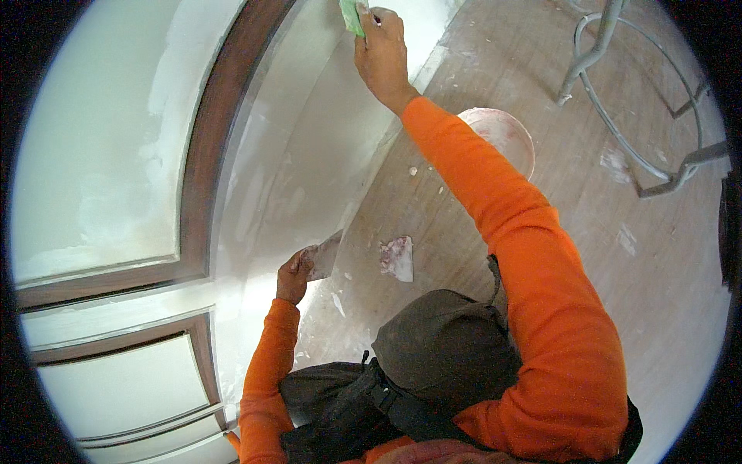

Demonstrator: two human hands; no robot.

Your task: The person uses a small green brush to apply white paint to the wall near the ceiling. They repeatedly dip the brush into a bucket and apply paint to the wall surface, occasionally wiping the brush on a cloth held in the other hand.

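Observation:
My right hand (382, 55), stretched out at the top of the view, grips a green flat tool (352, 17), its far end cut off by the picture's rim. It is close to the pale wall (324, 110). Lower down, my left hand (294, 275) is closed on a flat, smeared putty spreader (326, 257), held beside the foot of the wall. On the floor to the right of that spreader lies a flat piece smeared with white and pinkish filler (397, 259). A round tub with pinkish-white residue (504, 136) is partly hidden behind my right forearm.
Brown wooden frames (200, 174) border pale panels on the left wall. A grey metal stand with a ring (614, 127) is on the wood-patterned floor (556, 151) at the upper right. Bits and smears of filler (627, 239) dot the floor.

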